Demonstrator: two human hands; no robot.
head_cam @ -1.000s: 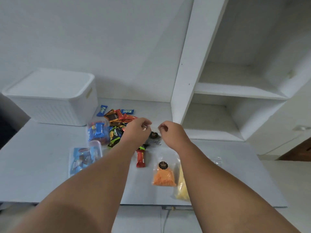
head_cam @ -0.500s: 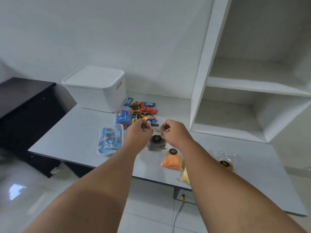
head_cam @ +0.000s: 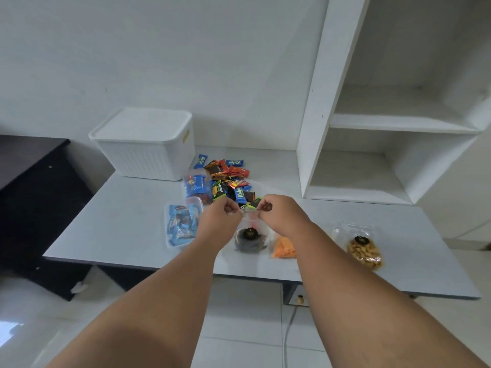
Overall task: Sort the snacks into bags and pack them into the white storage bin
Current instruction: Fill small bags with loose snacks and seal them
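Clear bag (head_cam: 250,235) seems light and limp, so fingers of left hand (head_cam: 220,217) and right hand (head_cam: 281,211) pinch its top edge.

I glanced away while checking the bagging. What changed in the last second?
The left hand and right hand have drawn the clear bag of dark snacks away from the candy pile toward the front edge of the table. They still pinch its top, and it now hangs below them beside the orange bag. The white bin and the pile stayed put.
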